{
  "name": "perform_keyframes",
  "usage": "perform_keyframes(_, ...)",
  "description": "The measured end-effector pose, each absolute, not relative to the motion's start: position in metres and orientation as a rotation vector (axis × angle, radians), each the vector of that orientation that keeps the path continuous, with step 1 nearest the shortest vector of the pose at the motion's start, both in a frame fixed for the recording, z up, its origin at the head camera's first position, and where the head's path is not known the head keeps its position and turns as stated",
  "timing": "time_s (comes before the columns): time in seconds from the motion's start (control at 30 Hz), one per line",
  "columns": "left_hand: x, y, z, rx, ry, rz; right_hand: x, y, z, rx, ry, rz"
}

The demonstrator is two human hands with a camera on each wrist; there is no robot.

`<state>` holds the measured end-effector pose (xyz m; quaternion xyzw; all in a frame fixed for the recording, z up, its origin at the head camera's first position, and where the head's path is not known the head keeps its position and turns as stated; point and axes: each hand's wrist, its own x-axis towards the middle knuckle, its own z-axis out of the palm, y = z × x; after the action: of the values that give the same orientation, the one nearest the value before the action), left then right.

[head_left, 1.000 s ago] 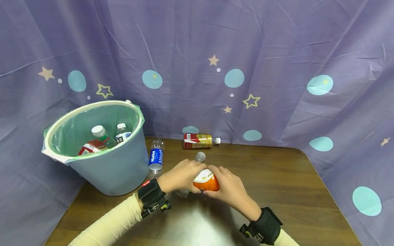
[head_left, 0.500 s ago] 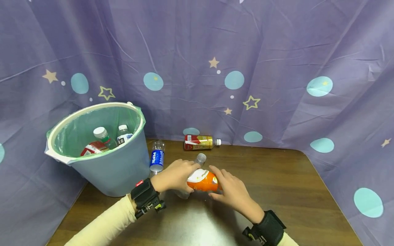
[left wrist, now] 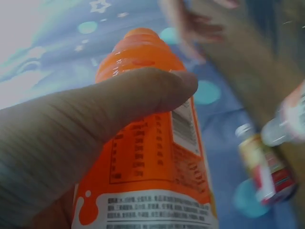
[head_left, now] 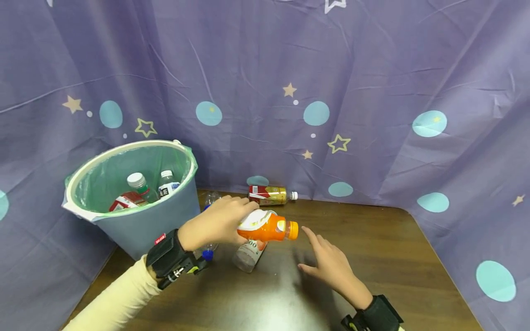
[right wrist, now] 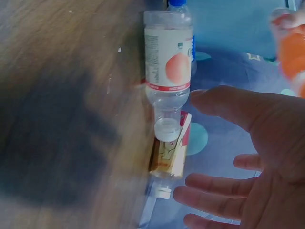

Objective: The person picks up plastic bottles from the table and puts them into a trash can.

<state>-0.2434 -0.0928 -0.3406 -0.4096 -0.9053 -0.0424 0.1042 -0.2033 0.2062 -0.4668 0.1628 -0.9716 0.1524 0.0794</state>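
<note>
My left hand (head_left: pixel 232 221) grips an orange drink bottle (head_left: pixel 269 228) by its white-labelled lower half and holds it sideways above the table, cap pointing right. In the left wrist view my thumb (left wrist: pixel 119 109) lies across the orange bottle (left wrist: pixel 152 162). My right hand (head_left: pixel 323 255) hovers open just right of the bottle, fingers spread, touching nothing. Below the orange bottle a clear empty bottle (head_left: pixel 249 254) with a peach label lies on the wooden table (head_left: pixel 372 257). It appears again as the clear bottle (right wrist: pixel 167 62) beyond my open right hand (right wrist: pixel 248 157).
A blue-grey bin (head_left: pixel 145 220) with a green liner stands at the left and holds three bottles (head_left: pixel 138 186). A red-and-gold bottle (head_left: pixel 269 195) lies by the curtain. A blue-capped bottle (head_left: pixel 208 253) lies partly hidden behind my left wrist. Purple curtain (head_left: pixel 372 92) surrounds the table.
Both hands were on the orange bottle. Now my left hand alone has lifted it up and leftward, the right hand has let go and opened, and the clear bottle underneath is uncovered.
</note>
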Motion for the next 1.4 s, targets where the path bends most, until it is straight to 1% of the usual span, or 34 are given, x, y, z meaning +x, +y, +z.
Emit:
perform_keyframes(0.17, -0.237, -0.11, -0.294, -1.172, -2.592, -0.153, -0.201, 0.211, -0.472, 0.479, -2.914, 0.438)
perform_keyframes(0.37, -0.233, -0.134, -0.241, -1.034, -2.654, -0.165, -0.2, 0.216, -0.479, 0.472, -2.925, 0.475)
perform_keyframes(0.5, -0.232, -0.148, -0.215, -0.954, -2.687, -0.201, -0.199, 0.218, -0.483, 0.471, -2.927, 0.501)
perform_keyframes(0.63, -0.235, -0.161, -0.197, -0.849, -2.724, -0.221, -0.197, 0.22, -0.485, 0.467, -2.934, 0.507)
perform_keyframes(0.8, -0.244, -0.183, -0.184, -0.713, -2.786, -0.19, -0.195, 0.221, -0.486, 0.461, -2.947, 0.539)
perform_keyframes(0.93, -0.256, -0.206, -0.181, -0.616, -2.835, -0.166, -0.193, 0.221, -0.487, 0.45, -2.957, 0.55)
perform_keyframes(1.2, -0.282, -0.261, -0.189, -0.485, -2.893, 0.011, -0.192, 0.221, -0.493, 0.452, -2.975, 0.547)
perform_keyframes(1.4, -0.291, -0.288, -0.196, -0.426, -2.943, 0.079, -0.192, 0.221, -0.494, 0.452, -2.987, 0.569)
